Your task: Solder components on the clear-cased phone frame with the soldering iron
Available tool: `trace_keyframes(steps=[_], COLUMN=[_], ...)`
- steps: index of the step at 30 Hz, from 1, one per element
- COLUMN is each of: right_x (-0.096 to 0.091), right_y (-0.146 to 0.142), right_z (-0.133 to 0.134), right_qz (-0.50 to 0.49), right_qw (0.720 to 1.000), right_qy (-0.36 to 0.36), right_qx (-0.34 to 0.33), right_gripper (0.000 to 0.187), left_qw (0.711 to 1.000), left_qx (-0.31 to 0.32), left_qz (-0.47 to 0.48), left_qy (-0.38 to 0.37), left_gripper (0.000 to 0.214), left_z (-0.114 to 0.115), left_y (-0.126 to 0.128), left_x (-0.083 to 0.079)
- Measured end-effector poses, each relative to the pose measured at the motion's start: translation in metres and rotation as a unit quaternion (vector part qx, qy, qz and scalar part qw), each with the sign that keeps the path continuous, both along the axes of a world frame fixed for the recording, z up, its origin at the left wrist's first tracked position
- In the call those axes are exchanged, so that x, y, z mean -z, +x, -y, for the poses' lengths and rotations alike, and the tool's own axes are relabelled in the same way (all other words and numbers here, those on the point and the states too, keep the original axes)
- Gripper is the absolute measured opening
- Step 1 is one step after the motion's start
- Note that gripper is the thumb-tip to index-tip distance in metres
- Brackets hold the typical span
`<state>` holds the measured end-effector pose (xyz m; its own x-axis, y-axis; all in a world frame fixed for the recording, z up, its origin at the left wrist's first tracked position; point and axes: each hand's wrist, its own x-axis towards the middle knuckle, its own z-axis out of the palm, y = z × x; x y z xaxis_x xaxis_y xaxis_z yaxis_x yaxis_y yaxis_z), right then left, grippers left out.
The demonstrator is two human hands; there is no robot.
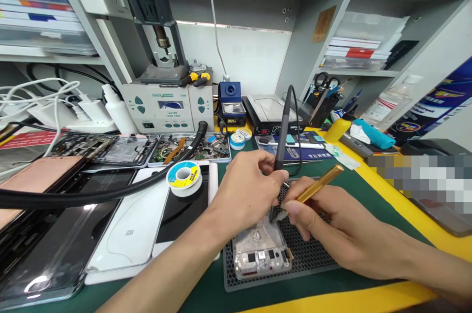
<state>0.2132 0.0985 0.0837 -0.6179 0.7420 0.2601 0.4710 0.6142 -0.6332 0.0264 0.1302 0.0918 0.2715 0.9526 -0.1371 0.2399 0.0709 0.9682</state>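
left hand: gripping the soldering iron low on its shaft, fingers closed round it like a pen
soldering iron: dark, slim, long axis standing near upright, leaning slightly right at the top; tip pointing down onto the phone frame; cord looping off the top end and dropping behind
right hand: pinching the gold tool between thumb and fingers, closed grip
gold tool: long axis running diagonal, tail end pointing up-right away from the person, working end pointing down-left, meeting the iron's tip over the frame; exact contact too small to tell
phone frame: lying flat on the black mesh mat, long axis running roughly away from the person, near end showing small parts and cutouts
black mesh mat: sitting on the green bench mat, just in front of the person
solder spool: resting on a white phone, left of the left hand
black hose: crossing the phones at left
rework station: standing at the back, behind trays of parts
yellow bench edge: running along the right
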Motion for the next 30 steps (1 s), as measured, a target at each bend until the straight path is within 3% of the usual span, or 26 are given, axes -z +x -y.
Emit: trace_keyframes(steps=[30], right_x=[0.0038], right_y=[-0.0001], right_z=[-0.0007], right_qz=[-0.020], right_qw=[1.000], right_qy=[0.008], right_qx=[0.006], right_gripper=[0.035], left_qw=[1.000], left_qx=[0.013], left_qz=[-0.007], left_qy=[0.008], left_gripper=[0.004], left_z=[-0.0025], left_y=[-0.0023], left_x=[0.0013])
